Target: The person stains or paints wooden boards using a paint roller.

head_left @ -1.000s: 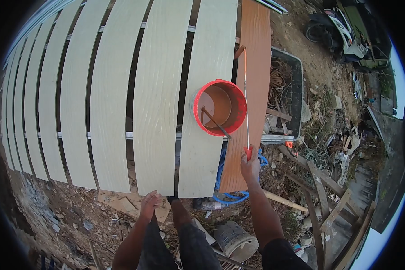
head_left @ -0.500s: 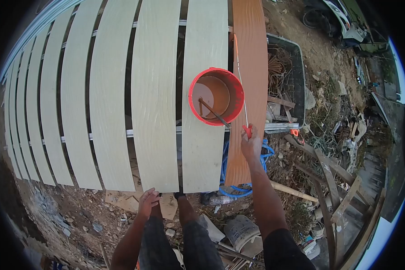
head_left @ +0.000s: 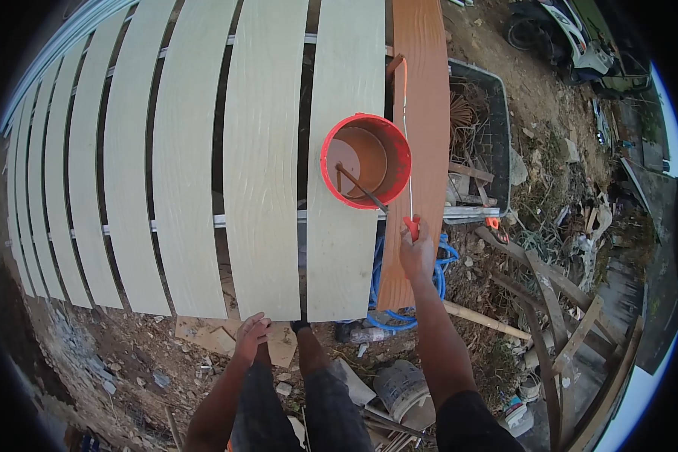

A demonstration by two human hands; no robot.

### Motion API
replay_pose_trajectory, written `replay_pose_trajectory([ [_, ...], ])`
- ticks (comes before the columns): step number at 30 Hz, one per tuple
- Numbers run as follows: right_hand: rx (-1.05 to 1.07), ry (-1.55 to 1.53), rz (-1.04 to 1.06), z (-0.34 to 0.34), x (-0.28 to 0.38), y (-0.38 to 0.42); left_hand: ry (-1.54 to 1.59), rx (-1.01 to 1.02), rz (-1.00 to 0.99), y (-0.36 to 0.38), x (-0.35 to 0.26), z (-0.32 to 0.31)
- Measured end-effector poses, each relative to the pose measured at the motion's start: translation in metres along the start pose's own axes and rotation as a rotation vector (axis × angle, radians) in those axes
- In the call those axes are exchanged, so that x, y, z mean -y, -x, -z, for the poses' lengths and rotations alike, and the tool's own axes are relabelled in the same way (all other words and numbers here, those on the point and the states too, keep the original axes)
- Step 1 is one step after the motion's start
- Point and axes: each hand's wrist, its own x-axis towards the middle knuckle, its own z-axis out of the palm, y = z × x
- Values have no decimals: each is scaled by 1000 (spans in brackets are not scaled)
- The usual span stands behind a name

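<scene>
Paint roller [head_left: 406,143], long thin handle with a red grip, lies along the brown-painted plank [head_left: 420,151], its head up near the plank's far end at the plank's left edge. Right hand [head_left: 416,252] grasps the red grip, fingers clenched around it, arm stretched forward. Left hand [head_left: 252,337] hangs low by the thigh, fingers loosely curled, holding nothing, just below the near ends of the boards. Red bucket [head_left: 366,160] with brown paint and a stir stick inside sits on the pale plank [head_left: 345,248] just left of the brown one, touching the roller's shaft line in view. Progress as judged: one plank at the far right looks fully coated brown; the row of unpainted pale planks [head_left: 188,166] to the left, all resting on metal rails [head_left: 226,221], shows no paint, so most of the work looks left. Blue hose [head_left: 441,271], dark crate [head_left: 481,143], scrap wood on the dirt ground at right.
</scene>
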Motion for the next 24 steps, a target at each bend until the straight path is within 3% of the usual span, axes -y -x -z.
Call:
replay_pose_trajectory([
  [3, -32, 80, 54, -1, 14, -34, -5, -9, 0, 6, 0, 7],
  [6, -50, 83, 83, 4, -19, -3, -24, -10, 13, 8, 1, 9],
  [13, 75, 110, -116, 54, -76, 180, -75, 12, 30, 13, -12, 6],
  [17, 85, 112, -180, 59, -75, 214, -87, 33, 10, 6, -28, 7],
  [20, 43, 105, -138, 30, -73, 169, -166, 32, -1, -1, -50, 1],
  [24, 53, 94, -166, 6, -23, 79, -269, 89, -113, -17, -89, -19],
])
